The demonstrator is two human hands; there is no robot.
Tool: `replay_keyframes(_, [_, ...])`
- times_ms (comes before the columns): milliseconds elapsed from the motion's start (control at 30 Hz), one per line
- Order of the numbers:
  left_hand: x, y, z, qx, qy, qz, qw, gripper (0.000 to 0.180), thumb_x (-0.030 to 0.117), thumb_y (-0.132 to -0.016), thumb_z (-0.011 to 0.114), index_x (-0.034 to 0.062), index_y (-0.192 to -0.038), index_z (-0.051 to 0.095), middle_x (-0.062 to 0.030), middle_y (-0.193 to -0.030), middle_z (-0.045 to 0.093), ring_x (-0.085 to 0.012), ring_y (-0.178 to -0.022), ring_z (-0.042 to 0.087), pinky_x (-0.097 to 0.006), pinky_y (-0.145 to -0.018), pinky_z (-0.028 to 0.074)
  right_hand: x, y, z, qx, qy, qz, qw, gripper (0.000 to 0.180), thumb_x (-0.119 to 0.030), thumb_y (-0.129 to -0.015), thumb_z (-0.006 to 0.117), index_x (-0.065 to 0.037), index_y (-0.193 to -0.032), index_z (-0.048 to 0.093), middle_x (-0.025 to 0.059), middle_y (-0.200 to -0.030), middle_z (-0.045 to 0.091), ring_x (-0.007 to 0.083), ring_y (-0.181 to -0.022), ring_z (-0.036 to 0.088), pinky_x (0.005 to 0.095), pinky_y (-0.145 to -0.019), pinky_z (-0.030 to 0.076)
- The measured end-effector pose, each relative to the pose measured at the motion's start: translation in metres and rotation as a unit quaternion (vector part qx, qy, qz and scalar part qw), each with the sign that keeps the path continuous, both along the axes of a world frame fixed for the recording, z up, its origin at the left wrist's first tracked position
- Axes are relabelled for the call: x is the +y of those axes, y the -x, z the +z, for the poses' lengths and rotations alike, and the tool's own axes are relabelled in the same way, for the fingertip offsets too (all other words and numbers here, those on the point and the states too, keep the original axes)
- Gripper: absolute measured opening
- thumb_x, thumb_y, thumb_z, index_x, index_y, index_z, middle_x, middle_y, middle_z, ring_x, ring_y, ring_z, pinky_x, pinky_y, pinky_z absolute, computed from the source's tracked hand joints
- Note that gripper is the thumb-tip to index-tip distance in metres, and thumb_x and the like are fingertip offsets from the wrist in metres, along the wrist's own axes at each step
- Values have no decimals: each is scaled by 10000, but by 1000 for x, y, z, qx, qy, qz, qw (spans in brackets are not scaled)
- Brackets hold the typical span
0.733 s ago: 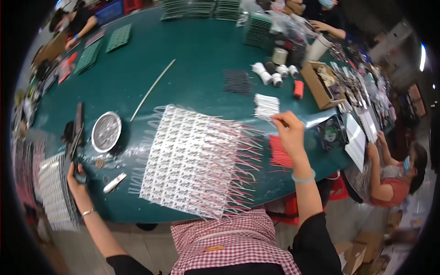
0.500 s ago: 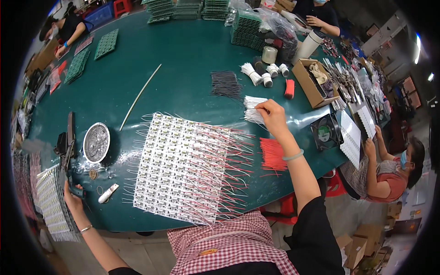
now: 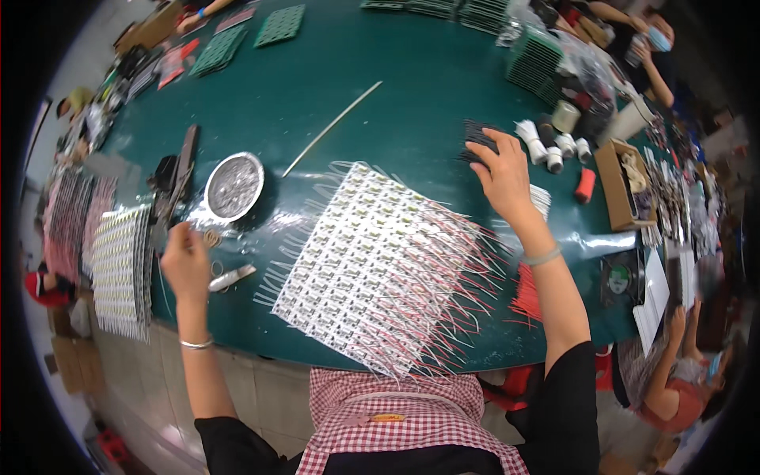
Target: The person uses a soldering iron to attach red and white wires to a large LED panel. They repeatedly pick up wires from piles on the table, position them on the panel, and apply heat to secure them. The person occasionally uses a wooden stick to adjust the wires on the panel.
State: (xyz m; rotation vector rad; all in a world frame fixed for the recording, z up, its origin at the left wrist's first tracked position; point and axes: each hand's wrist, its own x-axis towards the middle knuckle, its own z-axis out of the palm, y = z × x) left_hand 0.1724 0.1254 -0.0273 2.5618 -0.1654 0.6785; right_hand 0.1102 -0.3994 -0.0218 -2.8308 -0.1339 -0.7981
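My right hand (image 3: 507,174) is over the bundle of black wires (image 3: 473,146) with its fingers apart. I see nothing held in it. Partly behind my right wrist lie white wires (image 3: 541,198), and below them red wires (image 3: 526,294). My left hand (image 3: 187,260) is closed beside a white tube (image 3: 231,279); whatever its fingers hold is hidden. Between my arms lies a panel of white circuit boards (image 3: 356,261), turned at an angle. Red and white wires fan out from its right half, and pale wires stick out along its left edge.
A white-rimmed bowl of grey material (image 3: 260,170) stands near a dark long-shaped stand (image 3: 184,170). A thin pale stick (image 3: 332,127) lies on the green table (image 3: 419,95). At right are a cardboard box (image 3: 608,186) and a fan (image 3: 619,277). Wired panels (image 3: 120,265) hang at left; co-workers sit around.
My right hand has gone from the white wires to the black wires, its pinch now spread. My left hand has risen from the table's left edge, closed. The view has turned, shifting things right.
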Motion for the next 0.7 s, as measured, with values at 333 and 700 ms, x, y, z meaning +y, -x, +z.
replay_keyframes(333, [-109, 16, 6, 92, 89, -192, 973, 177, 35, -887, 649, 1, -1061, 645, -180, -932, 714, -282, -787, 716, -363, -679, 558, 91, 44, -2, 240, 3, 155, 958, 754, -369, -907, 662, -99, -1535, 341, 194, -1621, 225, 368, -1506, 194, 523, -1208, 185])
replay_keyframes(700, [-193, -117, -56, 80, -135, -187, 970, 297, 118, -923, 625, -48, -1163, 570, -223, -1145, 644, -412, -1075, 618, -456, -955, 503, 122, 90, 4, 268, 12, 123, 955, 816, -470, -923, 602, -45, -1546, 290, 175, -1620, 248, 349, -1511, 194, 545, -1208, 145])
